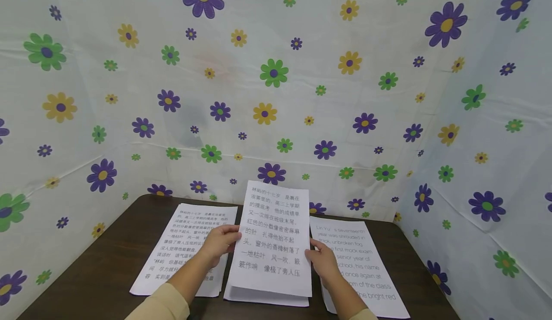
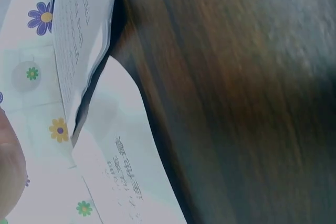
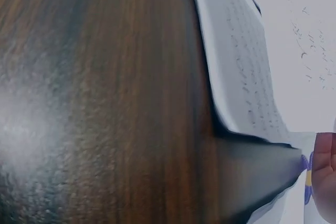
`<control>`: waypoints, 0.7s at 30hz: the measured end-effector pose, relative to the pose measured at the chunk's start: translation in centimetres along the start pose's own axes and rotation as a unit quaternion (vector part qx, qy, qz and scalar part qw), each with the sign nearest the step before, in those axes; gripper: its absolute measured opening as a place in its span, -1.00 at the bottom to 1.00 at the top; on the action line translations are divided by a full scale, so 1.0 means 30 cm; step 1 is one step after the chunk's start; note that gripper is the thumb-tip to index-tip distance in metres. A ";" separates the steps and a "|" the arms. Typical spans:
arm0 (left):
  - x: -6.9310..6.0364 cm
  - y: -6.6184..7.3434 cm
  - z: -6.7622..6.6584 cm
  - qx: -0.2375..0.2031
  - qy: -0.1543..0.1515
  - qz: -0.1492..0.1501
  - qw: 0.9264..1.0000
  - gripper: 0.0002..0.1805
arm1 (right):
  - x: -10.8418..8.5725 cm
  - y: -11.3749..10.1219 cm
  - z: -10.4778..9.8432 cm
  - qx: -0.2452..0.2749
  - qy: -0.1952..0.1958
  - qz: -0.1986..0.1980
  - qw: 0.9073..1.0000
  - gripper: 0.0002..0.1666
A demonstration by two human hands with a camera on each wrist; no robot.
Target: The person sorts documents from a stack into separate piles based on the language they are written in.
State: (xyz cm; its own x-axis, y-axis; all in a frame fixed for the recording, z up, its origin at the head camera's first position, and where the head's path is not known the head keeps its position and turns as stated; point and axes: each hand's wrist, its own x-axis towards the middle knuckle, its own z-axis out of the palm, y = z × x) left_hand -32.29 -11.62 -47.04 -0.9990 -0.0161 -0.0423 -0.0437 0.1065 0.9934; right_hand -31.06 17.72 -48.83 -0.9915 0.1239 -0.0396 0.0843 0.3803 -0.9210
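Both hands hold up a printed white sheet (image 1: 273, 238) in the head view, above more paper (image 1: 267, 298) in the middle of the table. The left hand (image 1: 215, 245) pinches its left edge, thumb on the front; the right hand (image 1: 323, 260) pinches its right edge. Fingers behind the sheet are hidden. Part of the left hand (image 2: 10, 169) shows at the left edge of the left wrist view, and part of the right hand (image 3: 324, 177) at the right edge of the right wrist view.
A printed stack (image 1: 185, 248) lies on the dark wooden table (image 1: 86, 257) at the left, partly behind the left forearm. Another with English text (image 1: 358, 267) lies at the right, partly behind the right hand. A flower-patterned cloth (image 1: 241, 80) surrounds the table's back and sides.
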 end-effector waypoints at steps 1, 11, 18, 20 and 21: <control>0.001 -0.002 -0.004 0.005 0.006 0.000 1.000 -0.61 | 0.001 -0.004 0.000 0.003 0.001 0.003 1.000 -0.38; 0.000 -0.019 -0.049 0.002 0.037 0.005 0.999 -0.54 | 0.006 -0.033 0.015 0.019 -0.017 -0.021 0.999 -0.35; -0.012 -0.013 -0.100 0.014 0.046 0.004 0.999 -0.52 | 0.001 -0.064 0.041 0.046 -0.047 -0.034 0.997 -0.32; -0.018 -0.010 -0.117 0.012 0.048 0.004 0.999 -0.52 | -0.004 -0.075 0.051 0.046 -0.052 -0.035 0.997 -0.32; -0.021 -0.009 -0.126 0.011 0.050 0.004 0.999 -0.52 | -0.006 -0.079 0.057 0.048 -0.055 -0.036 0.997 -0.32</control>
State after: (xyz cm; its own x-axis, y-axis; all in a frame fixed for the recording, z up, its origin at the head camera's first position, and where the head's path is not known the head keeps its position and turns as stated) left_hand -31.62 -15.39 -46.87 -0.9932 -0.1141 -0.0229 -0.0378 0.1296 0.9909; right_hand -31.25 15.23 -47.29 -0.9999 -0.0026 -0.0097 0.0085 0.2946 -0.9556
